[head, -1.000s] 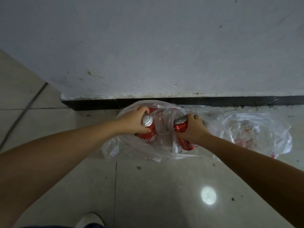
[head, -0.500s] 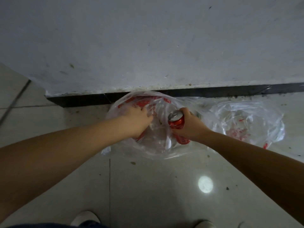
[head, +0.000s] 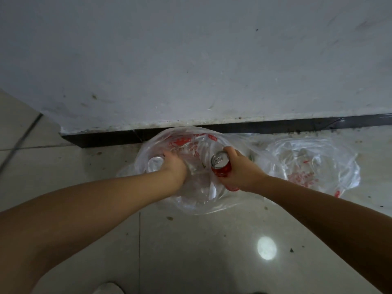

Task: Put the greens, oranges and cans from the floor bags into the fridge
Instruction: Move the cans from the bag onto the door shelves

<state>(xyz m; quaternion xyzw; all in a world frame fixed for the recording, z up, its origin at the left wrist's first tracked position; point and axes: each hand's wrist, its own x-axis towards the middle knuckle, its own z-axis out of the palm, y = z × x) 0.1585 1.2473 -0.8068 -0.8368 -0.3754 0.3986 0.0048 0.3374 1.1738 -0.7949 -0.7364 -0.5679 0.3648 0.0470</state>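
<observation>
Mid-frame, the right hand (head: pixel 239 172) is wrapped around a red can (head: pixel 220 166) above the clear bag (head: pixel 191 200) on the floor; the left hand (head: pixel 175 166), inside the bag, grips a second can (head: pixel 155 164).

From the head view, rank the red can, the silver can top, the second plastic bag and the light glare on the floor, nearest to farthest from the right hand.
1. red can, gripped in the right hand
2. silver can top, left, at the left hand
3. second plastic bag, right; light glare, below: too close to call
</observation>
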